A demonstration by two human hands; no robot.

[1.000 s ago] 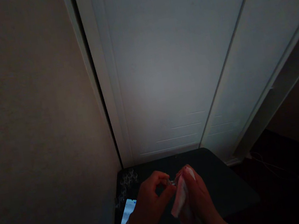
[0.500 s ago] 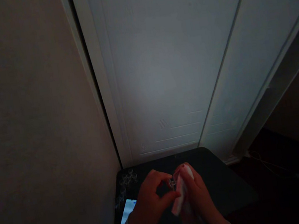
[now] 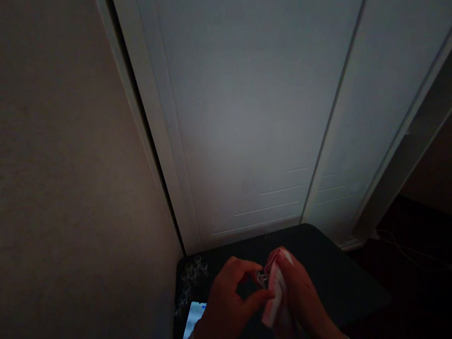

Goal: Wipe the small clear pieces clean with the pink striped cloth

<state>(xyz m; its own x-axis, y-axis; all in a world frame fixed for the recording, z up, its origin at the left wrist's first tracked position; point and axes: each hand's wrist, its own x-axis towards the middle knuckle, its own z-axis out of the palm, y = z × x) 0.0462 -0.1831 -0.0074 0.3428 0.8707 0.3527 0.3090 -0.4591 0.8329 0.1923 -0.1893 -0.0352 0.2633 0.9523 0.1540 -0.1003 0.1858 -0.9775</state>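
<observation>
Between the thumb and fingers of my left hand [image 3: 231, 304] is a small clear glass-like piece [image 3: 261, 279]; the dim light hides its exact kind. My right hand [image 3: 301, 288] grips a pink and white cloth [image 3: 278, 297], bunched up and hanging down below the fingers. The cloth touches the right side of the clear piece. Both hands are close together over a dark table [image 3: 329, 267].
Several small clear round pieces [image 3: 193, 270] lie at the table's back left corner. A lit phone [image 3: 193, 319] rests beside my left wrist. Pale panelled doors [image 3: 237, 105] rise behind the table, and a wall [image 3: 59, 189] stands at the left.
My right hand has shifted and turned slightly, and the cloth's folds have changed around the clear piece. My left hand stays almost still.
</observation>
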